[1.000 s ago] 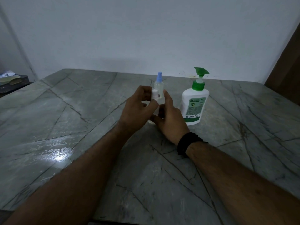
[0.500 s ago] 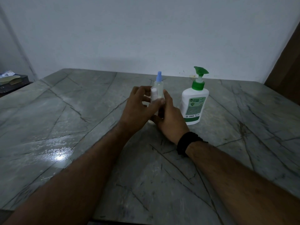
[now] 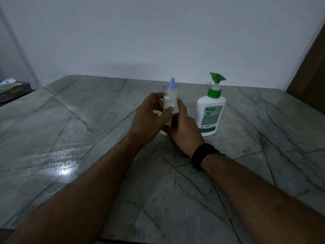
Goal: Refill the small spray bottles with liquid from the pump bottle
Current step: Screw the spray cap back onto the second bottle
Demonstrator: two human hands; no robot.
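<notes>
A small clear spray bottle with a white cap stands upright between my hands at the middle of the grey marble table. My left hand pinches its white top with thumb and fingers. My right hand grips the bottle's body lower down, hiding most of it. Behind them stands a second small spray bottle with a blue cap, untouched. The white pump bottle with a green pump head stands to the right of my right hand, close to it.
A dark tray with papers sits off the table's far left. A brown wooden panel rises at the right edge. A white wall runs behind the table. A bright glare spot lies on the table's left front.
My left fingers have shifted round the white cap, as in a twisting motion; the bottle and my right hand stay in place.
</notes>
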